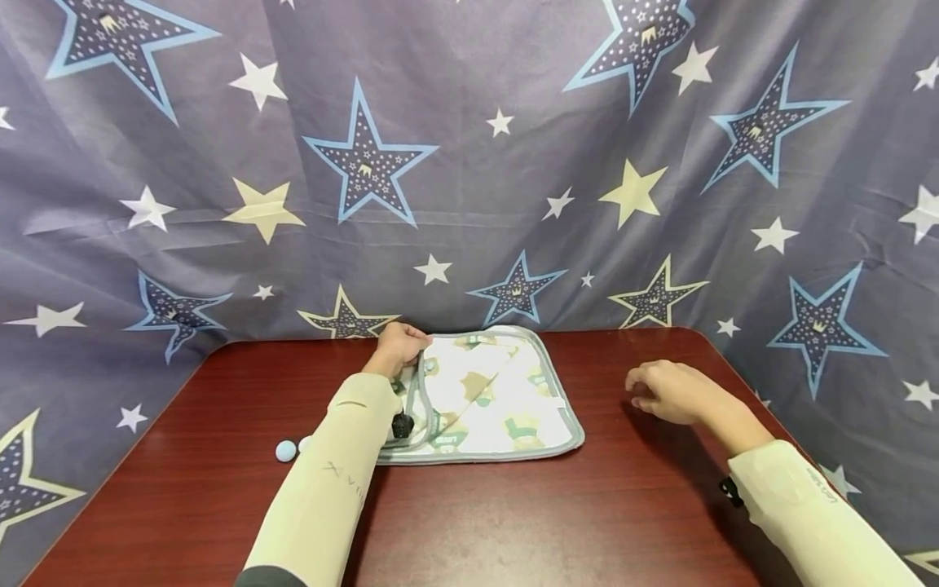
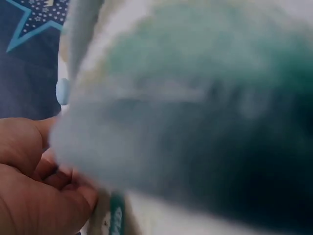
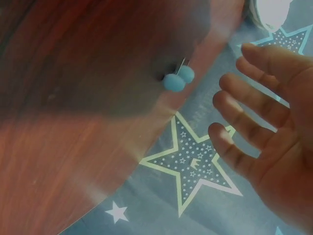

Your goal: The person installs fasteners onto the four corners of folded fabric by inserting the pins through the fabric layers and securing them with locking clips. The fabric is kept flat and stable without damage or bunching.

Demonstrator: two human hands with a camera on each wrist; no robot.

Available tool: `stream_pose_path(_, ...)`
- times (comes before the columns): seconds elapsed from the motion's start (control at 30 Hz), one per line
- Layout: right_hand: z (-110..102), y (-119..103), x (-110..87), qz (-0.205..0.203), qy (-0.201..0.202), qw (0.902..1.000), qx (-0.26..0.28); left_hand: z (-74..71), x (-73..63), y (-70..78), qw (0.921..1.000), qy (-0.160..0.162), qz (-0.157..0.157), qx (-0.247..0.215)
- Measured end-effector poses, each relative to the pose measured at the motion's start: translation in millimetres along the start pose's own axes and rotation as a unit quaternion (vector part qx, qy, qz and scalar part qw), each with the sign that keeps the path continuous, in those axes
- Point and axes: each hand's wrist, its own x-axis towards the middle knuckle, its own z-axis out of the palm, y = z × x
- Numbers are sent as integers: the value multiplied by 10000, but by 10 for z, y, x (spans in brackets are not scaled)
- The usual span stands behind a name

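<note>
- Left hand (image 1: 398,346): I see it at the far left corner of the printed cloth, thumb and fingers pinching the edge of its folded part.
- Printed cloth (image 1: 528,412): it lies near the far edge of the desk (image 1: 484,522), between the two hands; I note a white ground, bear figures with green scarves and a grey-green border. Its left portion is folded over.
- Light-blue button (image 2: 62,91): in the left wrist view I find it at the cloth's edge, just above the fingers; the fabric nearest the camera is blurred.
- Right hand (image 1: 671,393): I observe it above the desk, apart from the cloth on its right side, fingers spread and slightly bent, holding nothing.
- Light-blue ball (image 1: 286,451): it rests on the desk to the left of the left sleeve (image 1: 323,481), with a paler ball (image 1: 304,444) partly hidden behind that sleeve.
- Blue round pieces (image 3: 174,82): two appear against the desk in the right wrist view; I cannot tell what they are fixed to.
- Curtain (image 1: 455,65): a star-patterned backdrop hangs behind the desk.
</note>
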Motion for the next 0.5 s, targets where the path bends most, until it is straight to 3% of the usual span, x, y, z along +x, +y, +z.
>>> stream_pose_path(0.07,-8,18,-2,58,-141,9999,7,-8,7,7,9996,81,26,272)
stream_pose_path(0.17,-16,40,-10,131,-322,9994,45,-14,-16,62,9948,297,330,918)
stream_pose_path(0.3,-10,84,-34,134,-523,9984,152,-2,-77,163,9798,668,827,1696)
stream_pose_path(0.5,14,191,-95,16,-484,9985,248,70,-204,341,9566,914,1590,2264)
